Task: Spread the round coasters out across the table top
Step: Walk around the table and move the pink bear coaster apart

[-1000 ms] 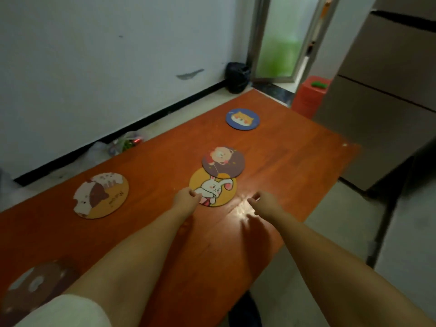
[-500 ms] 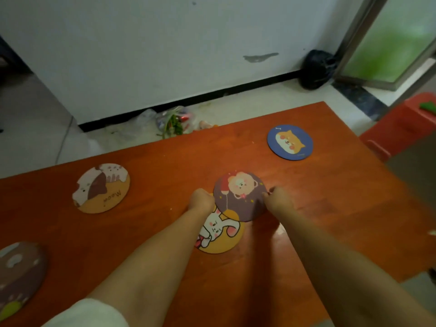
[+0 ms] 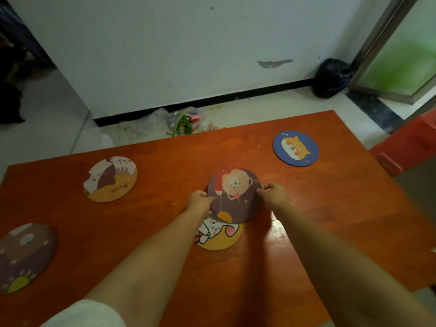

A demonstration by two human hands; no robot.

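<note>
The left hand (image 3: 199,201) and the right hand (image 3: 273,195) each pinch one edge of the purple bear coaster (image 3: 234,193), which overlaps the yellow rabbit coaster (image 3: 219,233) at the middle of the surface (image 3: 306,232). I judge the separating step is in hand; next it needs a free spot. The cat coaster (image 3: 110,179) lies left, the blue dog coaster (image 3: 295,148) right, both well apart.

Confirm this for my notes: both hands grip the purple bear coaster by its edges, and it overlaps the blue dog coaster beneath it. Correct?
Not quite. In the head view the left hand and right hand do grip the purple bear coaster, but it overlaps the yellow rabbit coaster. The blue dog coaster lies apart.
</note>
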